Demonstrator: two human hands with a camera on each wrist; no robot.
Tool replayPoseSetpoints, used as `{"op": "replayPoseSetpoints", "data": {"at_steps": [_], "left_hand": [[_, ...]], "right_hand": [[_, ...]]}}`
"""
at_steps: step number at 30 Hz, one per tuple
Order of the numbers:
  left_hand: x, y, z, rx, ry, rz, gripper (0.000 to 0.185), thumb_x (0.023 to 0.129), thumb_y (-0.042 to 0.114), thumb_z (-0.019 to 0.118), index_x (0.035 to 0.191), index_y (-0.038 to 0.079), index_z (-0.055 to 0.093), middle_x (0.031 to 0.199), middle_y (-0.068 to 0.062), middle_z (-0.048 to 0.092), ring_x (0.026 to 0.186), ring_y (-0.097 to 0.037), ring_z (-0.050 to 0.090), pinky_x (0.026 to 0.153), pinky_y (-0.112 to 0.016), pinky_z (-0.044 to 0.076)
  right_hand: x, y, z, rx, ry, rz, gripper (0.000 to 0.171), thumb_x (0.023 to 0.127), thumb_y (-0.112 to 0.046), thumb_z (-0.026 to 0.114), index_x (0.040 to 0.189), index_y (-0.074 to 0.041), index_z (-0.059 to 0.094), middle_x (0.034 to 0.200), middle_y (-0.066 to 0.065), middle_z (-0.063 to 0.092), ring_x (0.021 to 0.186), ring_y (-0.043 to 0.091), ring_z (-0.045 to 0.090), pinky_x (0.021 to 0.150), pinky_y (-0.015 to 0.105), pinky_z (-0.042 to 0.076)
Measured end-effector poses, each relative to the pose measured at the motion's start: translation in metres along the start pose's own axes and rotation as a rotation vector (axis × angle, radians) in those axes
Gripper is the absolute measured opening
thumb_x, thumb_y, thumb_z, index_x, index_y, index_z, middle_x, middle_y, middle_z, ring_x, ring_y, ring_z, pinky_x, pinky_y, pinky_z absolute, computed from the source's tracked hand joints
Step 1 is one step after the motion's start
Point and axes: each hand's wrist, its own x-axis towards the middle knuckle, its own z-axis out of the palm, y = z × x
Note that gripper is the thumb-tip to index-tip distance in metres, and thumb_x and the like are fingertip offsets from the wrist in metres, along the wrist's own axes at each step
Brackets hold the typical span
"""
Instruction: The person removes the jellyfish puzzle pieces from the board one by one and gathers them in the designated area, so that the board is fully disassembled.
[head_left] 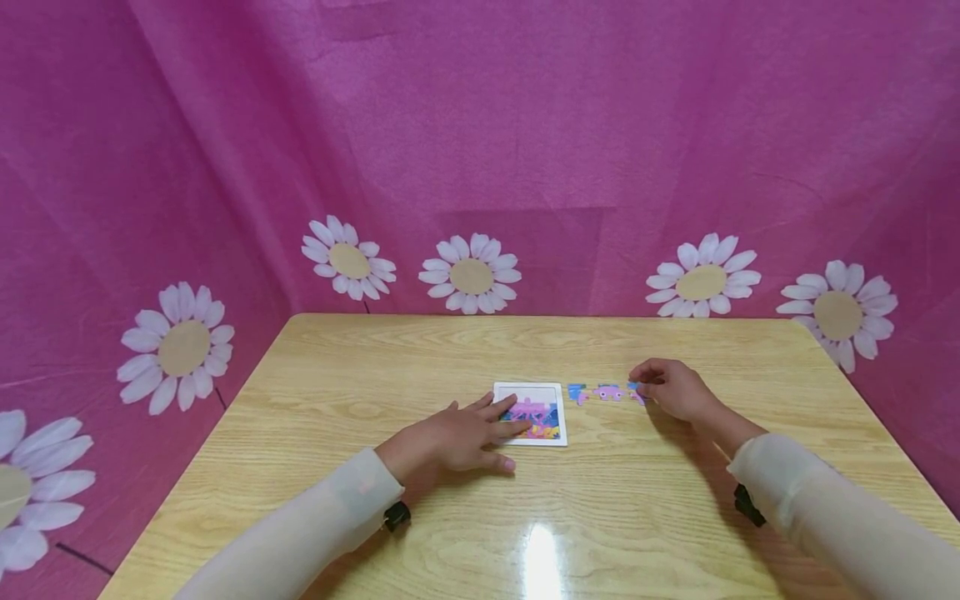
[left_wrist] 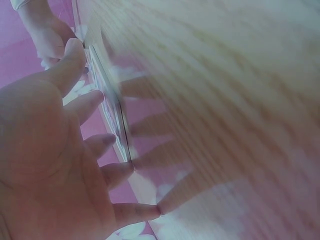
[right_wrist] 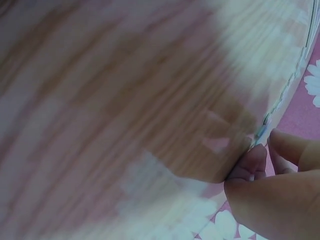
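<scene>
where the wooden table (head_left: 322, 358) is viewed from above, a white-bordered puzzle tray (head_left: 536, 391) lies flat about midway between its left and right edges, nearer the visible far edge than the foreground. a pink, blue and yellow picture (head_left: 546, 417) fills the tray's near portion; a pale strip shows along the tray's far edge. the left hand (head_left: 457, 437) is spread wide, fingers extended across the tray's left edge, thumb pointing past its near edge; it grips nothing. from the tray's far right corner, three loose pieces run in a row toward the table's right edge: a blue-and-pink piece (head_left: 576, 392) just beside the tray, a pink piece with two eyes (head_left: 608, 392), and an end piece (head_left: 636, 389), partly covered. the right hand (head_left: 672, 387) is at the end piece, thumb and fingers bent close together; whether they pinch it or merely touch it cannot be told. a magenta curtain (head_left: 480, 125) printed with white daisies (head_left: 471, 276) stands behind the far edge.
</scene>
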Motion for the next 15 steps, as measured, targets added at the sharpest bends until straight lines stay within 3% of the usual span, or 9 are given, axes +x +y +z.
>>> {"op": "replayPoseSetpoints", "data": {"at_steps": [6, 15], "left_hand": [[-0.0005, -0.0025, 0.0015, -0.021, 0.009, -0.007, 0.073, 0.096, 0.067, 0.056, 0.16, 0.051, 0.026, 0.175, 0.003, 0.003, 0.16, -0.03, 0.001, 0.121, -0.068, 0.014], [-0.0046, -0.0051, 0.0041, -0.061, 0.018, -0.038, 0.072, 0.095, 0.069, 0.056, 0.158, 0.056, 0.024, 0.175, -0.004, 0.001, 0.16, -0.032, -0.002, 0.121, -0.068, 0.013]], "right_hand": [[0.0005, -0.0022, -0.003, 0.028, -0.013, -0.024, 0.019, 0.099, -0.002, 0.065, 0.116, 0.006, 0.066, 0.113, 0.024, 0.066, 0.101, 0.035, 0.062, 0.073, 0.033, 0.052], [0.0019, -0.0086, -0.0054, 0.024, -0.012, -0.069, 0.024, 0.099, -0.003, 0.065, 0.12, 0.008, 0.065, 0.117, 0.027, 0.066, 0.11, 0.042, 0.064, 0.077, 0.033, 0.053]]}}
